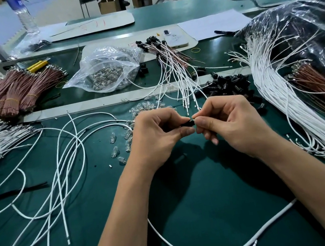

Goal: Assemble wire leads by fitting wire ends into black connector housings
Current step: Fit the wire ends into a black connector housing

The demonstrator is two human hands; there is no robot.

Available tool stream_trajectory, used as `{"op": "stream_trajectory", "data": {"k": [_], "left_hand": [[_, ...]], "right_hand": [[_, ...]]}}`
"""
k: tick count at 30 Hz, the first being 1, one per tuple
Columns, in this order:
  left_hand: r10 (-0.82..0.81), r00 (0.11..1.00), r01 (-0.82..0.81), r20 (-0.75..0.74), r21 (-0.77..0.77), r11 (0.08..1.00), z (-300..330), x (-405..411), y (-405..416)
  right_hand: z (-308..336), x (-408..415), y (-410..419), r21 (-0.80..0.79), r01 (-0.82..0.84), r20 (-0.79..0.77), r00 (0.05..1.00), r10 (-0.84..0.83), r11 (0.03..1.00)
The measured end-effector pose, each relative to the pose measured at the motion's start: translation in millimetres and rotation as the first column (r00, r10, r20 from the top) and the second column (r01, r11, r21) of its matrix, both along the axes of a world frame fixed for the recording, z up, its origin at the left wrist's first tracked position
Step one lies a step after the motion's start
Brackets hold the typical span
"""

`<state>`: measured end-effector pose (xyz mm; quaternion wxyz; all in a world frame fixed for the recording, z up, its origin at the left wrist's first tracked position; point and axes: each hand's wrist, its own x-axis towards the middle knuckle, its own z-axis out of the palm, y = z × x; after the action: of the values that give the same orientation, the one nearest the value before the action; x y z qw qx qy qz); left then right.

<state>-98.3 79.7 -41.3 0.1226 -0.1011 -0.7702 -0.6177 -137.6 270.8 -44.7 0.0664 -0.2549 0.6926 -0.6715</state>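
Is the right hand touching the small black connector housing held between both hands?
Touching. The head view shows the right hand's fingertips pinching the small black connector housing at its right end.

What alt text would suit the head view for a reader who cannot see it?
Both hands, left hand and right hand, pinch a small black connector housing above a green table. Loose white wires, clear bulbs and more black housings lie around them.

Small black connector housing lying sideways between my fingertips above the green mat; loose white wires curve left.
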Motion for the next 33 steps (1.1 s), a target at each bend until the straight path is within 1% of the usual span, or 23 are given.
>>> {"op": "stream_trajectory", "data": {"k": [6, 8, 11, 15, 18, 20, 25, 28, 30, 32, 33], "left_hand": [[-0.003, 1.000, 0.004, 0.017, -0.058, 0.998, 3.5, 2.1, -3.2], [0.004, 1.000, -0.004, 0.010, -0.058, 0.998, 2.2, 2.0, -1.9], [0.006, 1.000, -0.006, 0.000, -0.014, 1.000, 0.1, 2.4, 0.4], [-0.001, 1.000, 0.000, -0.018, -0.028, 1.000, -0.3, 1.1, -0.7], [-0.001, 1.000, 0.000, -0.030, -0.021, 1.000, 0.6, 0.5, 0.9], [0.005, 1.000, -0.005, -0.022, -0.005, 1.000, 0.0, -0.1, 3.2], [0.024, 1.000, -0.025, 0.021, 0.061, 0.998, -1.9, -0.1, 5.5], [-0.017, 0.999, 0.013, 0.042, 0.093, 0.996, -1.0, 1.2, 2.3], [0.001, 0.999, -0.008, 0.051, 0.136, 0.991, 0.9, 0.5, -3.9], [0.016, 0.999, -0.023, 0.031, 0.255, 0.967, 2.8, 0.8, -8.9], [0.000, 1.000, -0.005, 0.016, 0.328, 0.945, 4.7, 1.7, -9.6]], "right_hand": [[-0.1, 0.3, 0.1, 0.053, -0.036, -0.028, 0.999, 0.038, 0.998], [-0.4, 1.1, -1.1, 0.033, -0.033, -0.020, 0.999, 0.034, 0.999], [-0.3, 2.6, -2.9, -0.019, -0.026, 0.006, 1.000, 0.026, 0.999], [-2.4, 2.8, -3.6, -0.043, -0.026, 0.031, 0.999, 0.028, 0.999], [-2.2, 3.6, -4.8, -0.080, 0.004, 0.017, 1.000, -0.003, 0.997], [-2.2, 3.4, -4.6, -0.062, 0.031, -0.013, 0.999, -0.032, 0.998], [-3.4, 3.1, -5.6, 0.010, 0.070, -0.124, 0.990, -0.068, 0.998], [-0.8, 3.3, -4.0, 0.011, 0.073, -0.132, 0.989, -0.071, 0.997], [4.8, -1.1, 2.5, -0.046, 0.128, -0.100, 0.986, -0.132, 0.991], [11.1, -5.2, 9.9, -0.129, 0.204, -0.076, 0.974, -0.214, 0.970], [13.5, -5.1, 10.7, -0.142, 0.234, -0.093, 0.964, -0.249, 0.962]]}}
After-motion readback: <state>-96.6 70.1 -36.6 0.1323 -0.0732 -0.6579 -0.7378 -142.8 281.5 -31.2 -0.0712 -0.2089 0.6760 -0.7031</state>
